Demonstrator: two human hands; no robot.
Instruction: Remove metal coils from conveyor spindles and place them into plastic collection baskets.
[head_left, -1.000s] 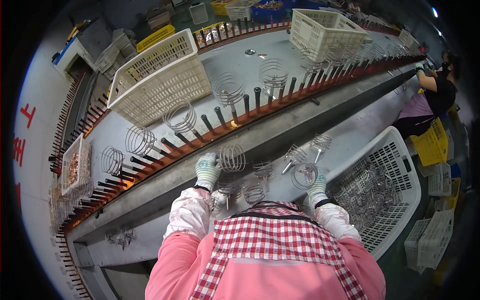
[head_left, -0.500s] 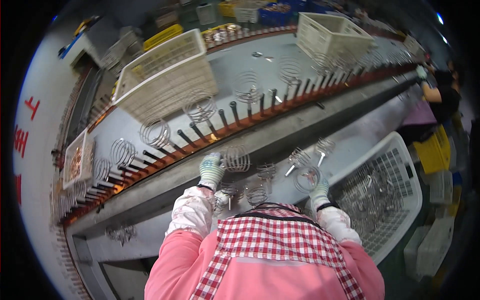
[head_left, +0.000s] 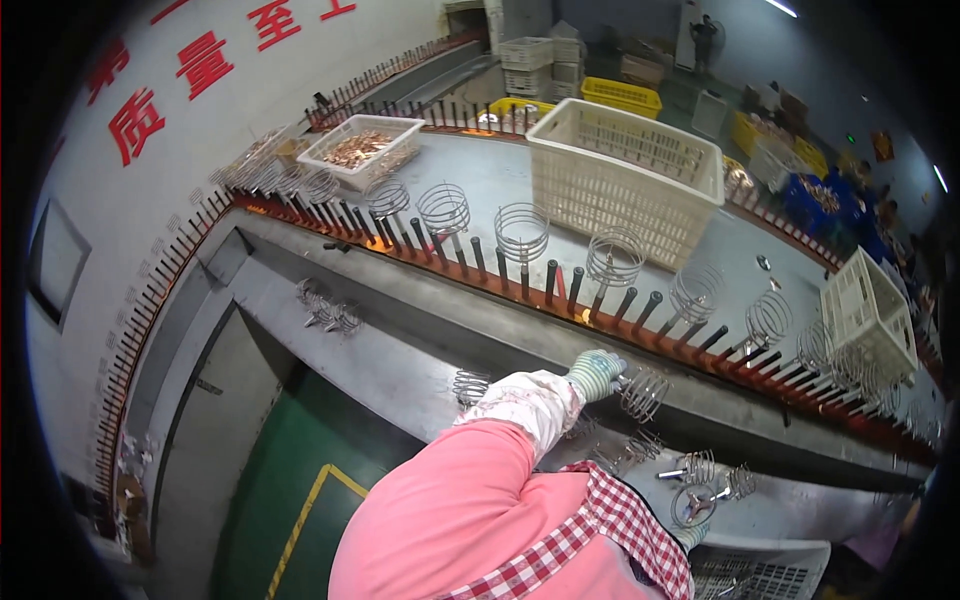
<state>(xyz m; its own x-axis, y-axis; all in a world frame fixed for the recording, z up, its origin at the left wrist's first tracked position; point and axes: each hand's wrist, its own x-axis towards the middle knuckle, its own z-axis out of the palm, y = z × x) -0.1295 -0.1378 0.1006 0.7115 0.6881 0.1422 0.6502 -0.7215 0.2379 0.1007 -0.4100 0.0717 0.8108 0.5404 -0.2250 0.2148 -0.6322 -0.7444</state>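
My left hand (head_left: 597,374), in a striped knit glove, is closed at the left end of a spring-like wire coil (head_left: 643,396), held above the near metal ledge. My right hand (head_left: 691,535), in a matching glove, shows only in part beside the apron. It grips a second wire coil (head_left: 692,507), seen nearly end-on, though its fingers are largely hidden. Several more coils with metal stems lie about on the ledge, among them one (head_left: 738,482) to the right of that coil and one (head_left: 470,388) left of my left forearm.
A conveyor rail carries black upright pins (head_left: 553,284), several topped with wire coils (head_left: 522,233). Behind it stand a tall cream crate (head_left: 620,190), a low white basket (head_left: 362,150) of copper-coloured parts and another crate (head_left: 870,310). A white basket (head_left: 770,570) sits at the lower right.
My view has swung left, showing more of the wall and green floor. The coils in both hands stay with them. Pins and coils on the rail appear farther right.
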